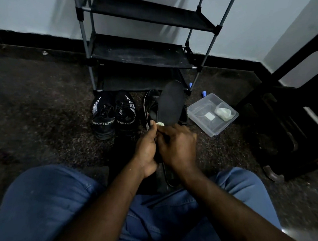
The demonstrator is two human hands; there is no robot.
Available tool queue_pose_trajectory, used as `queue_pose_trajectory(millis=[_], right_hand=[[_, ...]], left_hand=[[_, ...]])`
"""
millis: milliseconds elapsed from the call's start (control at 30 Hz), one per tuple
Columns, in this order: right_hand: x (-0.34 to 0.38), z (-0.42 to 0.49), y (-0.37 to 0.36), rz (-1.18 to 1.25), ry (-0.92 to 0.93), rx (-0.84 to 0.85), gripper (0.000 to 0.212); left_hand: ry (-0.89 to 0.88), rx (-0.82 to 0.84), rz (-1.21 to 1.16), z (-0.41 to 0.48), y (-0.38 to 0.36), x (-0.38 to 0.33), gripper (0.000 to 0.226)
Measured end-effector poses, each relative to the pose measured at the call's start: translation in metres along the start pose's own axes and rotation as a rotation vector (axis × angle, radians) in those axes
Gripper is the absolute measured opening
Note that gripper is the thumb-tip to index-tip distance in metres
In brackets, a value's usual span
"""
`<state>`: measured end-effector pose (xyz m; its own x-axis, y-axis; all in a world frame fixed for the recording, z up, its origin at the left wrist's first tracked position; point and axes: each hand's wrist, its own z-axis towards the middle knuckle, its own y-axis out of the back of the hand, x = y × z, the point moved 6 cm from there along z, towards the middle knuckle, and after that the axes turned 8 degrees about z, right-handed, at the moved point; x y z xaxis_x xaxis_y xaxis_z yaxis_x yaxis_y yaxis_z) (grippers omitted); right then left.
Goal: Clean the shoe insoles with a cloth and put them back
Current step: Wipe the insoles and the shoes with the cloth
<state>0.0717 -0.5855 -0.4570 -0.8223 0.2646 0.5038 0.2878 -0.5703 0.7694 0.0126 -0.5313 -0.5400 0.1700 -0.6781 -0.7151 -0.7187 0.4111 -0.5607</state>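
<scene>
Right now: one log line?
phase: wiping | left hand: grips insole | right hand: pinches cloth on insole | sport shoes: on floor

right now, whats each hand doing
left hand: closed, gripping the insole at its near end
right hand: closed, apparently pinching the cloth against the insole

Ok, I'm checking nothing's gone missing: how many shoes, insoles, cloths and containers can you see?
Shoes: 3, two SPORT shoes and one shoe partly behind the insole
Insoles: 1, gripped by the left hand
Cloths: 2, a cloth pinched by the right hand, a pale wad in the container
Containers: 1
Total: 7
</scene>
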Motion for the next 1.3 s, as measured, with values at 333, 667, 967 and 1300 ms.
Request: queue_pose_trajectory(millis=[333,667,967,1300], right_hand=[[-0.009,0.031,0.009,-0.036,-0.020,-0.044,0.023],[-0.005,0.023,0.005,-0.115,0.019,-0.078,0.020],[0.000,0.007,0.000,-0.081,0.051,-0.002,0.026],[-0.007,0.029,0.010,-0.108,0.010,-0.069,0.019]], left_hand=[[-0.016,0.003,-0.011,-0.005,-0.004,-0.003,0.062],[-0.012,-0.038,0.013,-0.008,-0.004,-0.016,0.065],[-0.009,-0.072,0.044,-0.009,-0.001,-0.012,0.061],[-0.033,-0.077,0.049,-0.012,-0.004,-0.016,0.067]])
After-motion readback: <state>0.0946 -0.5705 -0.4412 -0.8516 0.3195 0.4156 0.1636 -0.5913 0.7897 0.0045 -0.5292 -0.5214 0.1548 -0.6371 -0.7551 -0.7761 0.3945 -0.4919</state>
